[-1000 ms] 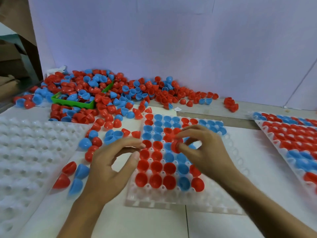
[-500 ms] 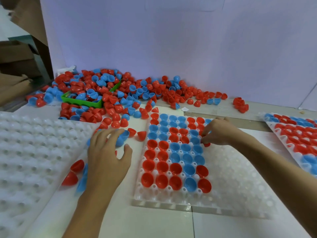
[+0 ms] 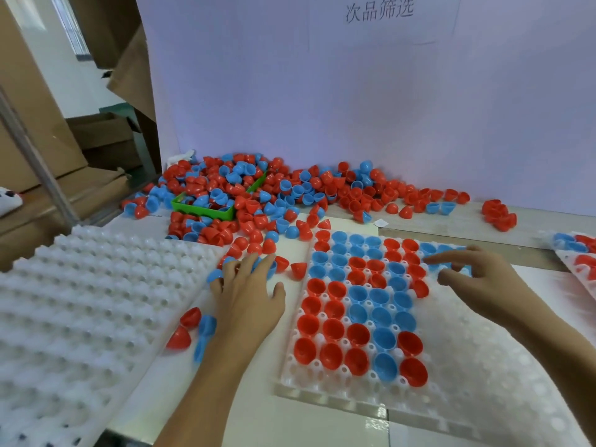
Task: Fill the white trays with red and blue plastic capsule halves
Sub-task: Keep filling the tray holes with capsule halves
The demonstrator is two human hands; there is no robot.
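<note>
Noted empty white tray at left, long axis running away from viewer. Found left hand flat, fingers straight, fingertips on loose capsule halves. Observed middle tray part filled, halves seated open side up. Saw right hand hovering above it, fingers relaxed, holding nothing. Recorded heap over green bin, white tabletop, pale wall.
</note>
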